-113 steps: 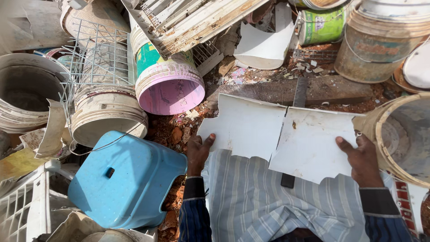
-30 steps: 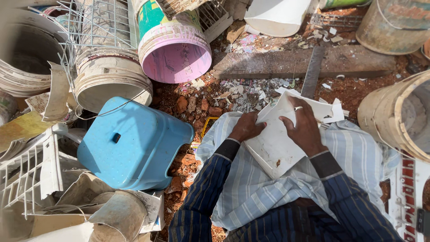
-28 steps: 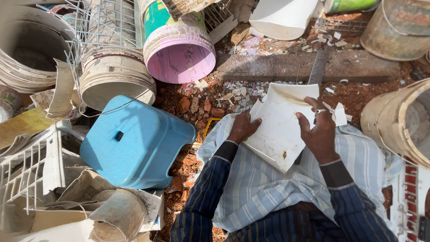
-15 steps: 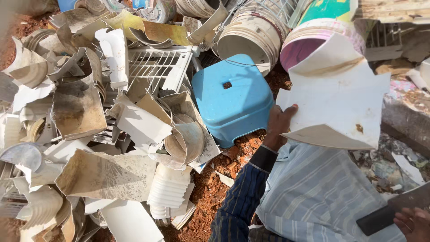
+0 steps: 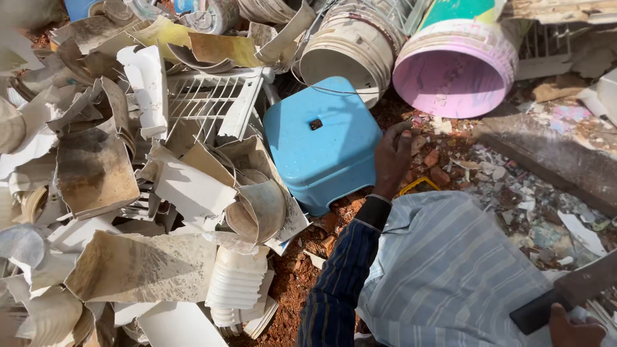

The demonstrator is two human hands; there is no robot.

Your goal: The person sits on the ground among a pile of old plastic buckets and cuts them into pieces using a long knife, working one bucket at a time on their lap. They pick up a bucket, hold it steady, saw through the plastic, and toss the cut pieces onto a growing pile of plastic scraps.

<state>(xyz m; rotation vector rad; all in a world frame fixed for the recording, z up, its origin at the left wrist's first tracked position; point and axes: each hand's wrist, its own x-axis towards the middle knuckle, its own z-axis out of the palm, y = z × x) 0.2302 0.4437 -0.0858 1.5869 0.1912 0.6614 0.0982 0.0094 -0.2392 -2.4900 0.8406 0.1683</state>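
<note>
Head view: my left hand [image 5: 393, 157] empty, fingers loosely spread, resting beside blue stool [image 5: 321, 144]. My right hand [image 5: 572, 326] at frame corner grips dark-handled cleaver [image 5: 575, 292]. Cut white plastic pieces [image 5: 193, 193] already heaped left; whole buckets [image 5: 453, 64] remain uncut, I judge.

Left hand [image 5: 393, 157] rests at a blue plastic stool [image 5: 318, 148]; right hand [image 5: 572, 326] grips a cleaver [image 5: 569, 292] amid broken plastic scrap [image 5: 128, 212].

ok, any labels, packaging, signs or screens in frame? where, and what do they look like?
No signs or screens.
Pink-lined bucket: top right, on its side, green and yellow label band round it.
Printed round tin: top centre-left, blue and white wrap.
Yellowish sheet: top left on the scrap pile, crumpled, faded.
</note>
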